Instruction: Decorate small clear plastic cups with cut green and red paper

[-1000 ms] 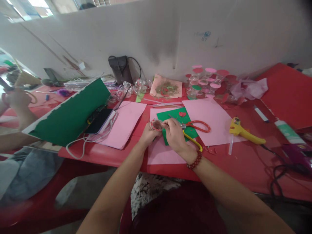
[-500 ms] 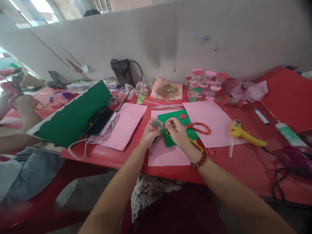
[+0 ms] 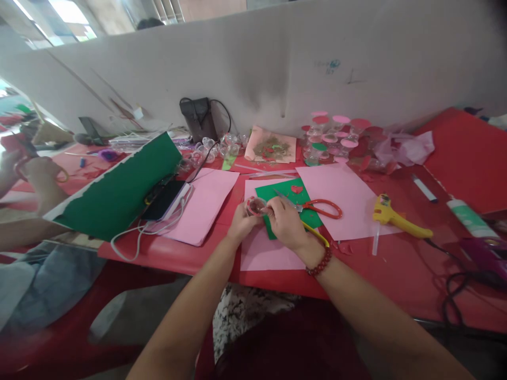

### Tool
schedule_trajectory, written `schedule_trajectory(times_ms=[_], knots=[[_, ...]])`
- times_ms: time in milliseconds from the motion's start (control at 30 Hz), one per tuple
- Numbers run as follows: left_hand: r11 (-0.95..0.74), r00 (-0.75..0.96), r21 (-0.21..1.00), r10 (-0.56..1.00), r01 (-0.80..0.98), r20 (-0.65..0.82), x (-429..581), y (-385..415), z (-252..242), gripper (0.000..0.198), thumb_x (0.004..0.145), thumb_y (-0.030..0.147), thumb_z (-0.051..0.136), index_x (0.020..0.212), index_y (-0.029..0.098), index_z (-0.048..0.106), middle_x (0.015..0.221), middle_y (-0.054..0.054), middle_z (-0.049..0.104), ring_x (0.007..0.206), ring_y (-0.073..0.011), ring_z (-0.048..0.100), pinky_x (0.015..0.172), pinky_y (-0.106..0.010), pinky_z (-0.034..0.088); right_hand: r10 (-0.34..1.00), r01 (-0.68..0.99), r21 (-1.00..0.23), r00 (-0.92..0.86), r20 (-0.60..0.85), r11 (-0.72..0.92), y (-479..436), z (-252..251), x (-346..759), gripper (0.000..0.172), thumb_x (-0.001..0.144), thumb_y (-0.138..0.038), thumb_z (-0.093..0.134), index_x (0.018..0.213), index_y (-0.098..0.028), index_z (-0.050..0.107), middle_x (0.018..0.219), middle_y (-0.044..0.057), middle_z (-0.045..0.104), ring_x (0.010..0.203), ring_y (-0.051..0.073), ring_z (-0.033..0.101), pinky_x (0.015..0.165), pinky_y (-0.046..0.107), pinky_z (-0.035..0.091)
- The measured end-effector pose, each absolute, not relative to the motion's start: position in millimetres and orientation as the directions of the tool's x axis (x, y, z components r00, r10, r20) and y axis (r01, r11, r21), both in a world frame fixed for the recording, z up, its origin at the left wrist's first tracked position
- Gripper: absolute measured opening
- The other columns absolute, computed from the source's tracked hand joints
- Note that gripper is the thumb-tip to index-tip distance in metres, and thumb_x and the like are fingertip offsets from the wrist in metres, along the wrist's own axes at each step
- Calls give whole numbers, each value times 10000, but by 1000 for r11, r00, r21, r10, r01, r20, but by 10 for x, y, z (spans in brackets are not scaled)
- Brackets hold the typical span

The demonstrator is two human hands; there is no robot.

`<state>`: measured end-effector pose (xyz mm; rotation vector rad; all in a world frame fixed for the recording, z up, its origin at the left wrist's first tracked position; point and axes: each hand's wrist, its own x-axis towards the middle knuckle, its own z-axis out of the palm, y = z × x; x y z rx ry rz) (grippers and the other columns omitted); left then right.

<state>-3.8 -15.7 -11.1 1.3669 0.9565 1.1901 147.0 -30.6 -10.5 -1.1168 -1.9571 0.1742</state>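
A small clear plastic cup (image 3: 257, 206) with red bits around its rim is held in my left hand (image 3: 241, 224), its mouth turned up toward me. My right hand (image 3: 287, 221) is closed in a pinch at the cup's right rim; whatever lies between its fingertips is hidden. Under both hands are a green sheet (image 3: 279, 186) and a pink sheet (image 3: 257, 258). Scissors with one orange and one yellow handle (image 3: 327, 208) lie on the green sheet, partly behind my right hand. A red scrap (image 3: 296, 189) rests near the blades.
To the right lie a yellow glue gun (image 3: 402, 219), a white tube (image 3: 471, 217) and cables. Clear cups with coloured discs (image 3: 332, 137) are stacked at the back. On the left are a phone (image 3: 164, 200), a green board (image 3: 119, 190) and another person's hand (image 3: 41, 171) with scissors.
My right hand has moved from just beside the cup to its rim, turning knuckles up. The cup has shifted slightly right and down. More of the scissors' blades now shows.
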Motion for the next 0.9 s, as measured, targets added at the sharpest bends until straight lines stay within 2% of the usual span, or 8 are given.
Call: schedule_trajectory(times_ms=[133,300,433,500,567,700,900], knots=[[-76,223,989,969,-129,104,-42,-153,-137,182,515,145,657,689,149,605,628,33,531,592,-103,453,584,-242,363,789,561,-599,-174,589,571,-320,-106,1449,143,982,-244,411,845,-236,451,775,48,582,708,205,544,637,309,392],[-86,247,986,962,-145,120,-56,-127,-186,188,509,126,645,695,143,621,631,24,530,606,-106,449,587,-247,346,851,460,-736,-95,516,497,-326,-45,1442,169,954,-268,449,792,-246,407,677,-5,501,616,172,478,587,295,344],[-94,239,982,962,-167,133,-57,-127,-180,139,515,121,637,646,148,598,599,29,492,574,-95,404,565,-248,323,913,259,-878,-57,403,404,-328,-14,1427,222,950,-348,480,767,-245,407,657,-25,488,602,147,463,583,280,372],[-101,227,979,964,-179,141,-54,-132,-171,131,517,118,642,637,148,600,612,24,507,593,-102,427,587,-252,346,926,145,-915,-71,371,377,-324,-8,1431,242,939,-413,514,783,-238,456,672,-25,505,606,139,472,588,276,399],[-101,218,974,965,-203,146,-54,-135,-168,148,520,115,650,661,147,619,657,12,545,649,-117,478,637,-257,381,913,92,-910,-106,395,405,-314,-4,1451,237,899,-446,590,830,-225,544,745,-8,552,655,140,507,629,282,435],[-20,254,957,962,-288,97,-61,-131,-177,211,511,111,642,719,151,629,678,18,549,652,-106,482,641,-245,380,863,170,-847,-145,484,504,-286,-8,1503,162,833,-386,702,828,-225,692,867,28,593,809,169,561,754,320,470],[-5,281,952,955,-307,95,-60,-134,-165,234,485,108,621,715,150,622,631,34,501,584,-85,401,588,-243,324,843,146,-831,-95,529,537,-270,-28,1505,133,842,-322,695,744,-234,712,868,36,627,868,189,602,807,344,483]])
